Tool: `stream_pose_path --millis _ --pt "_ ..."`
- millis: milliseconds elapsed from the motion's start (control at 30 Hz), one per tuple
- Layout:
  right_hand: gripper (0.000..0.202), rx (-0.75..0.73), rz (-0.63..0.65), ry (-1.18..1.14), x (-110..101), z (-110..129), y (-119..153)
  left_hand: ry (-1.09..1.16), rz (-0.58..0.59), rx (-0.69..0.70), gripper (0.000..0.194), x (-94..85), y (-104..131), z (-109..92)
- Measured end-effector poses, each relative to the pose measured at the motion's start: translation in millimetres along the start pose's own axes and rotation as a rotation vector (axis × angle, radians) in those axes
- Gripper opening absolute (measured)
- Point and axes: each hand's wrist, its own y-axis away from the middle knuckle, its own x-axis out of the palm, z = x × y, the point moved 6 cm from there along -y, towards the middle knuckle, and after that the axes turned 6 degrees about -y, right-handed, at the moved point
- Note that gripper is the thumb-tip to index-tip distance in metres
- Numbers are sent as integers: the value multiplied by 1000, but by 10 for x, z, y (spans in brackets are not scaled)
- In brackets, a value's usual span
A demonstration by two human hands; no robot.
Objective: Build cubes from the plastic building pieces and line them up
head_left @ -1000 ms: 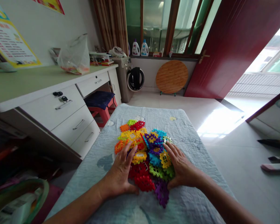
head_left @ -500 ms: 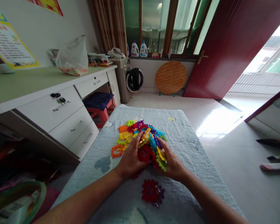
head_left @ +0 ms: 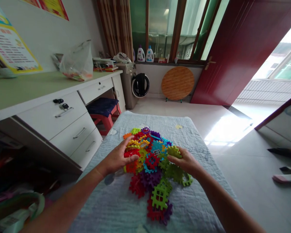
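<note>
A spread heap of toothed plastic building pieces (head_left: 151, 173) in red, purple, green, blue, yellow and orange lies on the cloth-covered table (head_left: 97, 207). At the heap's left side, my left hand (head_left: 116, 158) has its thumb and fingers wide apart, beside a red piece (head_left: 131, 152) and yellow pieces. On the other side my right hand (head_left: 188, 161) has thumb and fingers around a lime-green piece (head_left: 174, 150). Closest to me, a green window-shaped piece (head_left: 159, 196) lies over red and purple ones. Fingertips of both hands are partly hidden.
A desk with drawers (head_left: 80, 133) stands left, holding a plastic bag (head_left: 77, 63). Beyond the table are a stool (head_left: 103, 106), a washing machine (head_left: 129, 85) with its door open, and a round wooden tabletop (head_left: 178, 83) against the wall. A red door (head_left: 223, 55) is at right.
My hands have moved apart from the bunch they cupped between them. Its pieces now lie spread toward me, with green, red and purple ones over the bare cloth and the near pieces.
</note>
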Motion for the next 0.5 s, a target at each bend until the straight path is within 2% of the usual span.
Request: stream_pose_path --millis 100,200,267,333,400,500 --pt "46 -24 -94 233 -142 7 -35 -179 20 1 68 -5 -69 203" --pt "64 -11 -197 308 -206 -26 -90 -336 -1 11 62 0 -250 348" --pt "83 29 -190 320 -167 -78 -132 -403 -52 -4 58 5 -435 415" --pt "100 73 -146 327 -81 -137 -159 -447 -67 -76 61 53 -647 483" --pt "108 67 -109 341 19 -176 -164 -463 -15 -120 69 166 -848 509" --pt "112 -17 -93 375 139 -199 -140 -479 67 -100 80 353 -1046 447"
